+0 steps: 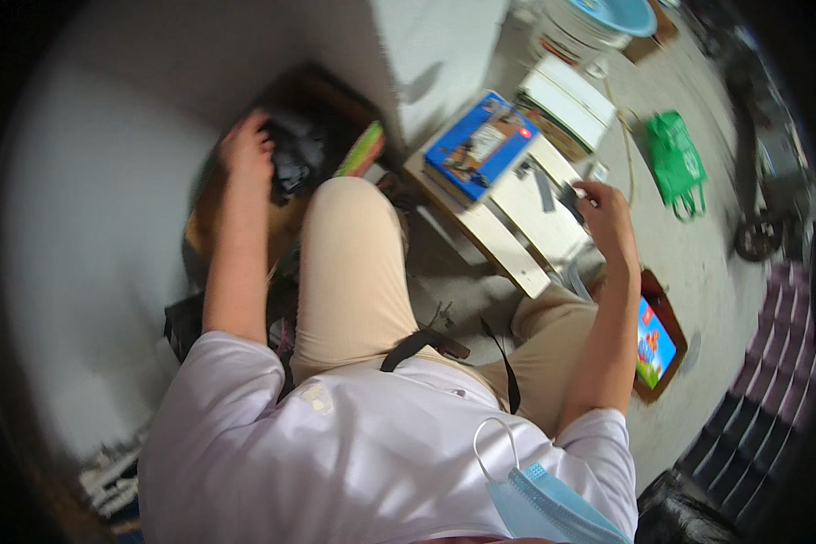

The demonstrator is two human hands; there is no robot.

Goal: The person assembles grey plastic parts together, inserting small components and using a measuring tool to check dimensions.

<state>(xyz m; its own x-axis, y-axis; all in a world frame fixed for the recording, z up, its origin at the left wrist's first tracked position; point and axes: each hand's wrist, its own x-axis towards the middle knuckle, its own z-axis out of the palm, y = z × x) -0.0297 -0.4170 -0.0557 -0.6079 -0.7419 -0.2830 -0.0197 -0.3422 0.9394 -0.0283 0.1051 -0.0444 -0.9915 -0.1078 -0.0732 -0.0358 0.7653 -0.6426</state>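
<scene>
My left hand [247, 150] reaches over a brown cardboard box [210, 204] against the wall. Its blurred fingers are at a dark, shiny plastic-looking bundle [292, 159]; whether they grip it I cannot make out. Above the white slatted bench [558, 238], my right hand [605, 213] is closed, thumb and fingers pinching a small dark flat piece [571, 201]. A grey strip [541, 188] lies on the slats just left of that piece. At the bench's far left end rests a blue picture box [480, 150].
Beyond the bench stands a white-topped box [569, 100], with a bucket [562, 36] and blue basin [630, 14] farther back. A green bag [674, 154] lies on the floor at right. A brown box [666, 363] with a colourful package sits near my right elbow.
</scene>
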